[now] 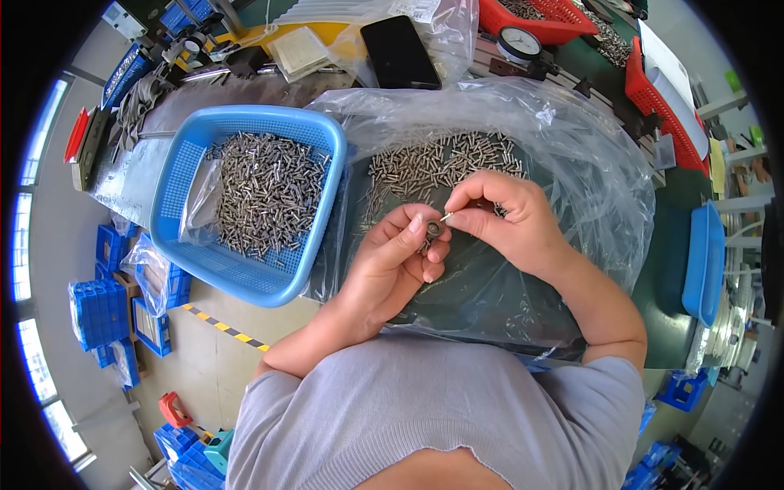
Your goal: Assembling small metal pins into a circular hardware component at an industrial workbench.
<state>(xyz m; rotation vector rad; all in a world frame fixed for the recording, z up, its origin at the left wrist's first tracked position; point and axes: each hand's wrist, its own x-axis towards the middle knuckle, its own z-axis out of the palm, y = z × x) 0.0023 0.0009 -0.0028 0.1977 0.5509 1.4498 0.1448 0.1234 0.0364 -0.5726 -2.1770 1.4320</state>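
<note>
My left hand (402, 249) is closed around a small round dark metal ring (434, 229), held between thumb and fingers, with some small metal pins showing beneath it. Close to the ring, my right hand (508, 219) pinches a thin, shiny metal pin (446, 217) between thumb and forefinger. The pin's tip is at the ring's edge; whether they touch I cannot tell. Beyond both hands, a loose pile of small metal pins (433, 163) lies on a clear plastic sheet (572, 163). To the left stands a blue plastic basket (282, 292) holding many more small metal pins (265, 192) and a clear bag.
A black phone (400, 52) and a pale notepad (300, 53) lie at the back. A dial gauge (519, 44) stands near red baskets (563, 24) of metal parts. On the right is a blue tray (704, 263); blue crates (100, 313) are stacked at the left on the floor.
</note>
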